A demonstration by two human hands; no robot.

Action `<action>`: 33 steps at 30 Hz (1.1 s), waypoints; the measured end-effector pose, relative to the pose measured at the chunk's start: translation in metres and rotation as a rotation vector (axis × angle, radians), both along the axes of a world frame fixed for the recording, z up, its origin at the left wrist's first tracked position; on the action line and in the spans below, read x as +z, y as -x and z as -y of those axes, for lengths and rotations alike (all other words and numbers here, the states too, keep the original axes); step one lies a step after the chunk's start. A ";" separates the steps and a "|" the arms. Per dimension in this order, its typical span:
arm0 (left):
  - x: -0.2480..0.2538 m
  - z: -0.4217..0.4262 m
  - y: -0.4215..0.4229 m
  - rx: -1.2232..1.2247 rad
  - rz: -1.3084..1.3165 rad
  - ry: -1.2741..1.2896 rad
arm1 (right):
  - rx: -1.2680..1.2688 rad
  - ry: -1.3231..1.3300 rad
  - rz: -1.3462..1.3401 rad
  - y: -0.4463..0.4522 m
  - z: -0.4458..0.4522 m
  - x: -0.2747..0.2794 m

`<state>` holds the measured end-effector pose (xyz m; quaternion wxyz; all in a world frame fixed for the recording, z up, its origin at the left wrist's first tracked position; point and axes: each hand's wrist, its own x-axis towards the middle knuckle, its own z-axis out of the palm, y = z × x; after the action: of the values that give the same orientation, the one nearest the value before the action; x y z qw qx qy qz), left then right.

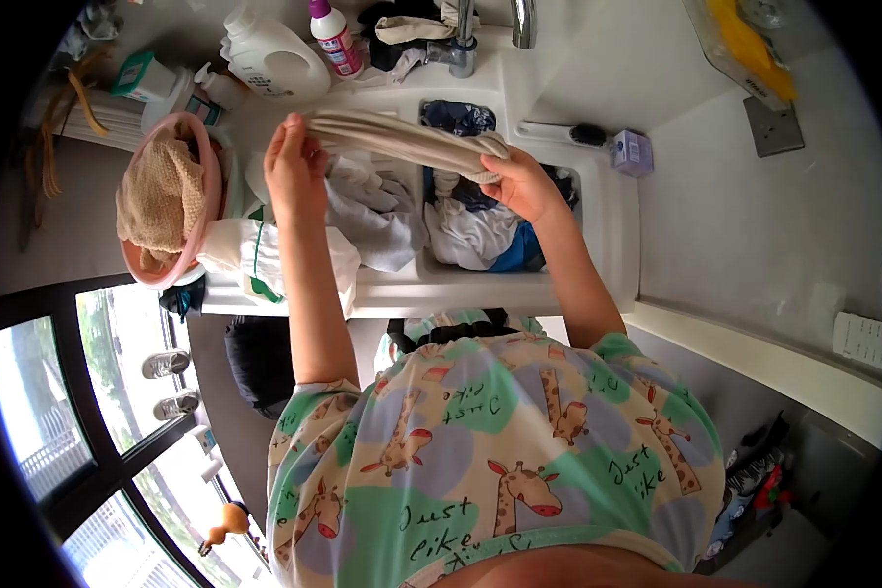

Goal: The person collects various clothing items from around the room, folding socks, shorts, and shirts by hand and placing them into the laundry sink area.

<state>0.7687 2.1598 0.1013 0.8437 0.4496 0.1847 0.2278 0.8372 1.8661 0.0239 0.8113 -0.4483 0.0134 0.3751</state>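
A long beige ribbed cloth (392,135) is stretched between my two hands above the sink; whether it is a sock or another garment I cannot tell. My left hand (295,167) pinches one end between thumb and fingers. At the other end, my right hand (522,183) grips the thicker, folded edge. Below the cloth, white and dark garments (470,235) with a blue piece lie in the sink basin. A grey garment (372,218) rests on the ledge left of the basin, partly behind my left forearm.
On the left stands a pink basin (211,186) with a tan knitted cloth (162,196). Behind are a white detergent jug (269,59), a purple-capped bottle (335,41) and the faucet (463,49). A brush (563,131) and a small lilac box (631,154) sit on the right rim.
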 end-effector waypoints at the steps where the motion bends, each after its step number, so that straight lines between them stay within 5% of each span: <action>1: -0.002 -0.015 -0.002 0.018 0.001 -0.005 | -0.026 0.031 -0.029 -0.002 0.002 -0.002; 8: -0.006 -0.061 -0.047 0.119 0.027 -0.016 | -0.110 0.301 0.171 -0.021 -0.018 0.006; 12: 0.015 -0.041 -0.095 -0.136 0.066 -0.127 | -0.422 0.438 0.476 -0.050 -0.069 0.015; 16: 0.023 -0.026 -0.159 -0.183 0.241 -0.419 | -0.698 0.645 0.887 -0.101 -0.131 0.040; 18: 0.013 -0.026 -0.191 -0.117 0.164 -0.622 | -0.938 0.586 1.182 -0.135 -0.160 0.042; 19: 0.007 -0.029 -0.203 -0.128 0.022 -0.815 | -0.863 0.543 1.218 -0.147 -0.166 0.041; 20: 0.000 -0.033 -0.211 -0.138 -0.124 -1.007 | -0.922 0.677 1.299 -0.150 -0.170 0.036; 22: -0.044 -0.040 -0.226 -0.103 -0.013 -1.163 | -1.042 0.952 1.455 -0.158 -0.173 0.026; 26: -0.037 -0.019 -0.176 -0.242 -0.190 -1.088 | -0.737 0.613 1.105 -0.115 -0.153 0.006; 29: -0.062 0.010 -0.137 -0.060 -0.003 -1.284 | -0.693 0.541 0.924 -0.074 -0.139 -0.018; 33: -0.081 0.057 -0.086 -0.304 -0.066 -0.853 | -0.624 0.462 0.681 -0.010 -0.102 -0.026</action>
<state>0.8544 2.1025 0.0199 0.6005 0.7860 0.0329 0.1429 0.8472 1.9678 -0.0018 0.7228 -0.6871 -0.0357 -0.0647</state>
